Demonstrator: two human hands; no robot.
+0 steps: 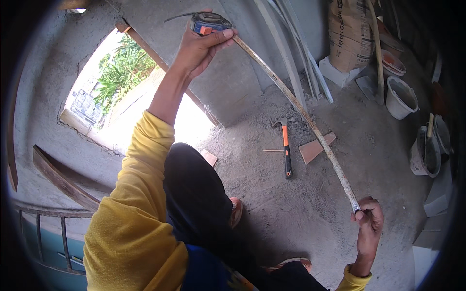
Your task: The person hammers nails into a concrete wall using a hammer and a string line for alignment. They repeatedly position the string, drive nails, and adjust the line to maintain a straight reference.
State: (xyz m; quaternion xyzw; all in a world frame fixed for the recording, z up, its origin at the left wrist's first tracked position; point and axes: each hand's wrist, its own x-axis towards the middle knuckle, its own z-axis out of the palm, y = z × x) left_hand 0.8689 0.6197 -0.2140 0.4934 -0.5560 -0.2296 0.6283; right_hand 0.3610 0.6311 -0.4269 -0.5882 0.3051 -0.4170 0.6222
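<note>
Raised at the upper middle, my left hand (pixel 201 51) is closed around a tape measure (pixel 209 22) with a dark and blue case and an orange button. Its worn, whitish-yellow blade (pixel 296 103) runs out in a long slanting line toward the lower right. There my right hand (pixel 370 215) pinches the blade's end between thumb and fingers. Below the stretched blade, a claw hammer (pixel 286 150) with an orange and black handle lies on the floor. A reddish tile piece (pixel 315 148) lies beside it, partly under the line of the blade.
Pale strips (pixel 291 53) lean on the wall near a brown paper sack (pixel 350 36). At the right stand a white bucket (pixel 401 99), more buckets and a long-handled shovel (pixel 379 58). A doorway (pixel 121 87) opens at the left, above a curved wooden board (pixel 60 177).
</note>
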